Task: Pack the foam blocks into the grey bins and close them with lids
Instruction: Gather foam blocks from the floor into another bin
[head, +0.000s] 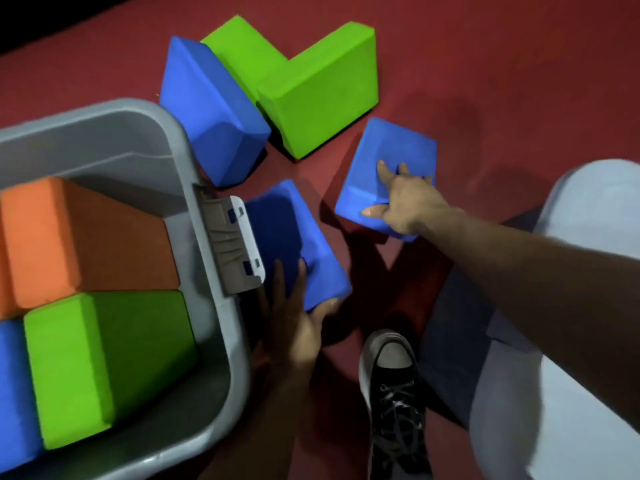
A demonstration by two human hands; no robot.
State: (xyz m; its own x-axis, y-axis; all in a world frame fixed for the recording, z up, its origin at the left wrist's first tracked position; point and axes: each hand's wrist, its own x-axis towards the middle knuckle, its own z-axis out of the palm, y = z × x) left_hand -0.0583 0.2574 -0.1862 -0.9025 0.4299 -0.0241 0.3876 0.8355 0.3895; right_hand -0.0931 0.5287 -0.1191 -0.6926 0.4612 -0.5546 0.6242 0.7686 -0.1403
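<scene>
A grey bin (211, 237) stands at the left with an orange block (83, 237), a green block (104, 362) and a blue block (14, 382) inside. My left hand (294, 320) grips a dark blue foam block (294, 233) just right of the bin's latch. My right hand (405, 206) grips another blue block (391, 157) on the red floor, fingers over its top and thumb on its near side. Further back lie a third blue block (211, 109) and two green blocks (242, 53) (325, 91).
The bin's grey latch (235, 244) sticks out toward my left hand. My black shoe (394, 403) and bent knee in pale trousers (568, 306) fill the lower right. Red floor (502, 81) stretches beyond the blocks.
</scene>
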